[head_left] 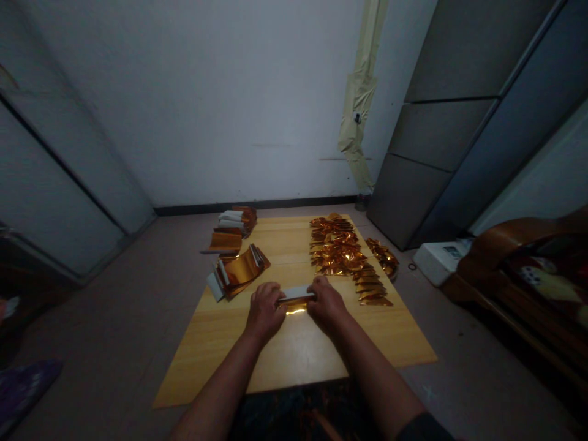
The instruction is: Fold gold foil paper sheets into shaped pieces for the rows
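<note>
Two hands (265, 309) (326, 305) pinch one folded foil sheet (296, 293) over one wooden board (298, 358).

Pale wall (252, 92) in front of me with crinkly beige tape (362, 92) running down it, dark baseboard (275, 204) along the bottom. To my right there's a tall grey fridge-looking thing (441, 135), then a white box (434, 262) on the floor (138, 306) beside some curvy wooden furniture (473, 266). Something purple (27, 389) down on my left, too dim to make out.
</note>
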Demonstrator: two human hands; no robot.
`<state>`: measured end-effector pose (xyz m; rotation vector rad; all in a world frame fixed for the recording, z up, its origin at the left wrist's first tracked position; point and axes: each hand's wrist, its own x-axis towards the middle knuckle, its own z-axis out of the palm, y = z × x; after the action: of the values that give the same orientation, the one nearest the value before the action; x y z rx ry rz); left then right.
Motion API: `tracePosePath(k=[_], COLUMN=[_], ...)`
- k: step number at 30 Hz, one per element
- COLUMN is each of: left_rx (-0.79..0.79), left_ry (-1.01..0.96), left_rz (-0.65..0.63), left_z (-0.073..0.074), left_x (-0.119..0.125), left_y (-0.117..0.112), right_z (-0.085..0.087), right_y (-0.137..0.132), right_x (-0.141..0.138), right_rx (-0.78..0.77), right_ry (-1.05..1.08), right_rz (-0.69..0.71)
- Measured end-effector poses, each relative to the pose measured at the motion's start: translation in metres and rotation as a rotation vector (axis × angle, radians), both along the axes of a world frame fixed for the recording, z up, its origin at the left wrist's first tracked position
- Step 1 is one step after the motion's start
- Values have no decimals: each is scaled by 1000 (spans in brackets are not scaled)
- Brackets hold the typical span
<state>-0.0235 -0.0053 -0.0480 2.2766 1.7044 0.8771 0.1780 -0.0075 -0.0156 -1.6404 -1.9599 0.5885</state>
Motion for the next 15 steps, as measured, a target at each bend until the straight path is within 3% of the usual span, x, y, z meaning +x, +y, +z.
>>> tracePosePath(k=[9, 15], left_rx=[-36, -80], left_ry=[-21, -60], left_rz=[37, 98], left_z=[0, 4], left_x=[2, 4], left_y=[2, 3], right_z=[7, -4], right_y=[1, -10], right_x=[-2, 5], right_rx=[-53, 175], right_ry=[-3, 164], right_rz=[-25, 2])
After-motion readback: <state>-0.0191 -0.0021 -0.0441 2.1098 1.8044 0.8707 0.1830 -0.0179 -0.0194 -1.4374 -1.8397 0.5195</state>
